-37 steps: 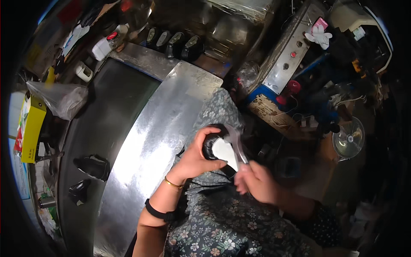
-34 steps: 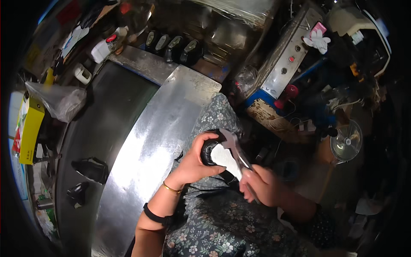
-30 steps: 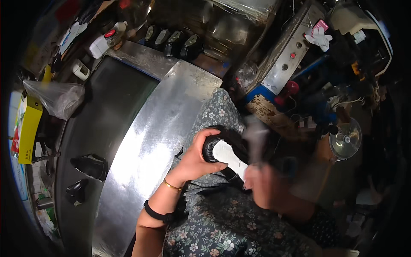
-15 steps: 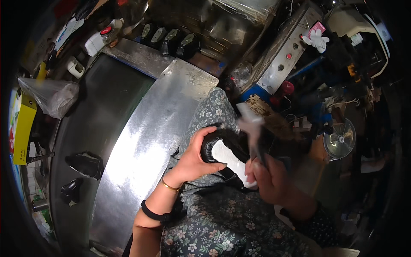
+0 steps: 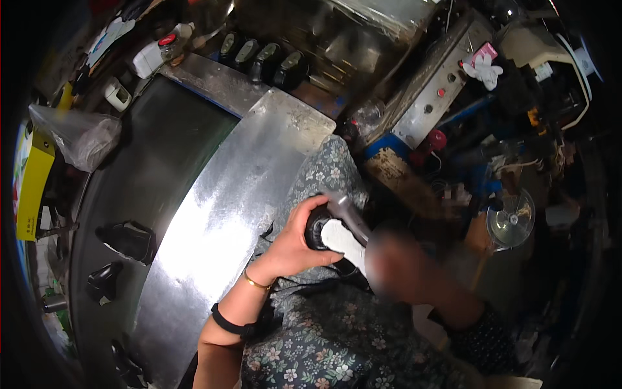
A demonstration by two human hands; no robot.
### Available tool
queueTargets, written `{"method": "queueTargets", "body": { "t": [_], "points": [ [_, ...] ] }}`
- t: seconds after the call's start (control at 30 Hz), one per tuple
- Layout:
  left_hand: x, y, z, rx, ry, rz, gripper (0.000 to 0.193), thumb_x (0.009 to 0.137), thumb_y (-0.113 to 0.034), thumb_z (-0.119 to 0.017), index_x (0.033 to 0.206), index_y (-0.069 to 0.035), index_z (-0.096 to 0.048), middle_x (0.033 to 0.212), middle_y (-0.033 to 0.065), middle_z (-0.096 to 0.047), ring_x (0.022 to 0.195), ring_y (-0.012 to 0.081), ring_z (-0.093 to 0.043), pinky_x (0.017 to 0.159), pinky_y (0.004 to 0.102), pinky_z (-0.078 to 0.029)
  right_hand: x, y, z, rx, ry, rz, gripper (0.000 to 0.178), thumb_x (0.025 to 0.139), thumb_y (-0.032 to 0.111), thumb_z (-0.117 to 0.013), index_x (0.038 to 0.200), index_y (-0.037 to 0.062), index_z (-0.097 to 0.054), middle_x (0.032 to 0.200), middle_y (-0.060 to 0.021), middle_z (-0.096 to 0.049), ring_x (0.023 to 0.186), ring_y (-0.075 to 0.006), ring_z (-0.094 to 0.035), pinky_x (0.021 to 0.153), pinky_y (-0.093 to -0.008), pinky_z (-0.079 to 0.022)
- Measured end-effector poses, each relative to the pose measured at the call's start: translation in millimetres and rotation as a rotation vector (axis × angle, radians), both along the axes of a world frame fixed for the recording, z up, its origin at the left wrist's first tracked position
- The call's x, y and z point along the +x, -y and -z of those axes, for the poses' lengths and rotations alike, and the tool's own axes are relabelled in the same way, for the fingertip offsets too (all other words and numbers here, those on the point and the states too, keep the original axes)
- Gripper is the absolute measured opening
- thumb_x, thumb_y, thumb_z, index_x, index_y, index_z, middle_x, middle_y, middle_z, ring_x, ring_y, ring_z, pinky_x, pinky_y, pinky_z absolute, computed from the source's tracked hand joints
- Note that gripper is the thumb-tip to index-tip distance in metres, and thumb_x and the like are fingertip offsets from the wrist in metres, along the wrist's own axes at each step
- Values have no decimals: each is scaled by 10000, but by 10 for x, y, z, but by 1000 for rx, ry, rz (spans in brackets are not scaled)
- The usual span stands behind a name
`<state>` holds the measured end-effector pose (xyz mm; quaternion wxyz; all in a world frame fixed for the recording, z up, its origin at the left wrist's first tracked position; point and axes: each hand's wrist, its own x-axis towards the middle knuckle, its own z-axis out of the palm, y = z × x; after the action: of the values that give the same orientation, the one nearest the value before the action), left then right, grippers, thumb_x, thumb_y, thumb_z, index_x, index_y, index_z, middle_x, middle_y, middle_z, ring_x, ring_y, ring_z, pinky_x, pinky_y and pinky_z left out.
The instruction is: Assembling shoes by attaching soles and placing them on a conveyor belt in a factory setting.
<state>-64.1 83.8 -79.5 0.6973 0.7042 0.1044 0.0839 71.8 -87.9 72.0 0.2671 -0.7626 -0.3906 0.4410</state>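
My left hand (image 5: 298, 241) is closed round one end of a black shoe (image 5: 315, 228), which lies sole side up over my lap. A white insole (image 5: 342, 238) covers its upturned face, and my thumb presses along its edge. My right hand (image 5: 398, 266), smeared by motion, grips a hammer (image 5: 350, 216). The hammer's grey metal head is down at the shoe's far edge, beside my left fingertips; whether it touches cannot be told. The shoe's near end is partly hidden behind my right hand.
A bare metal shelf (image 5: 194, 214) runs along my left, beside a dark belt (image 5: 162, 139) with black shoe uppers (image 5: 127, 242). Several black shoe lasts (image 5: 264, 61) stand at the back. A control panel (image 5: 427, 97) and a clear fan (image 5: 510, 219) are on the right.
The hammer has swung down and left, from raised above the shoe to its far edge. My left hand keeps its hold. Another black shoe part now shows at the belt's near end.
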Motion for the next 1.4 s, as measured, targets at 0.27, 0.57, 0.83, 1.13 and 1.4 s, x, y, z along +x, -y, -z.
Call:
{"method": "queueTargets", "body": {
  "t": [0.27,0.57,0.83,1.13,1.4],
  "points": [
    [-33,9,-9,15,7,-21,952,657,-101,-884,1430,-63,-329,1331,72,-480,1269,182,-427,1085,331,-329,-54,39,80,-69,-154,114,299,1004,254,-470,901,-21,-525,727,-190,-595,657,-340,-600,620,-421,-440],
    [-24,27,-23,4,13,-4,951,648,-99,-889,1428,-81,-344,1299,65,-509,1229,173,-467,1067,325,-353,-79,194,126,-23,-19,127,326,993,287,-479,857,-4,-537,711,-212,-590,679,-384,-616,609,-437,-447],
    [-5,3,38,-74,63,-17,961,628,-244,-906,1414,-82,-377,1352,139,-439,1299,287,-413,1101,386,-318,257,101,131,123,-5,49,316,981,275,-542,816,6,-537,633,-93,-533,604,-89,-487,566,-335,-431],
    [-45,15,-20,98,79,34,1033,612,-220,-917,1443,-51,-329,1417,134,-402,1349,256,-369,1134,377,-283,330,-2140,1442,-4,260,-165,484,947,442,-511,1081,-15,-598,994,-258,-666,953,-406,-651,819,-489,-501],
    [63,323,-203,302,51,-309,905,643,-145,-904,1359,-3,-370,1338,172,-511,1239,258,-517,1049,375,-415,678,-1108,907,108,-121,-565,452,937,406,-606,1175,21,-604,1058,-191,-671,988,-290,-655,839,-373,-502]
  ]
}}
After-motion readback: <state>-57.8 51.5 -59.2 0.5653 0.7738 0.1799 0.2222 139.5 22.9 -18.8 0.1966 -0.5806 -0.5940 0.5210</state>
